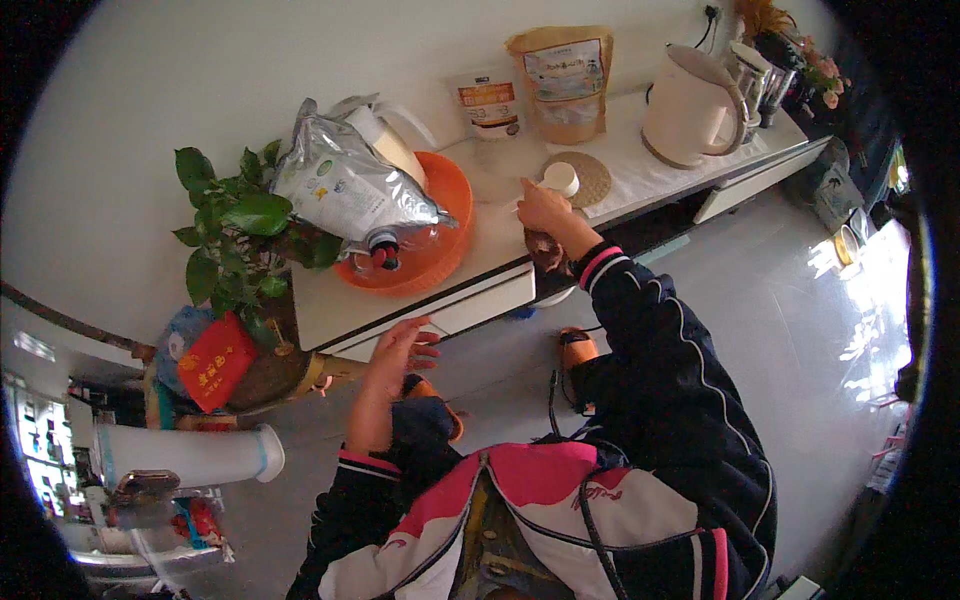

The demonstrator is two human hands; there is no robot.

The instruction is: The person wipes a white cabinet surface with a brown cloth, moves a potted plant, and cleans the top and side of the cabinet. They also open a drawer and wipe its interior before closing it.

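Note:
My right hand (546,211) is over the front edge of a white cabinet top (491,240), its fingers bent. It is just left of a round white lid (561,180), which lies over a round woven mat (595,180). A small pale thing shows by the fingertips, but the grip on it is unclear. Below the palm is a brownish-red thing (544,251), too unclear to name. My left hand (401,352) hangs in front of the cabinet, fingers apart, holding nothing. An orange plastic basin (450,217) holds a silver foil pouch (345,184) with a dark spout cap.
A kraft stand-up pouch (568,82), a smaller white pouch (487,105) and a pale electric kettle (690,105) stand along the wall. A leafy potted plant (259,214) and a red packet (217,362) are at the left. A cabinet drawer (765,180) sticks out at the right.

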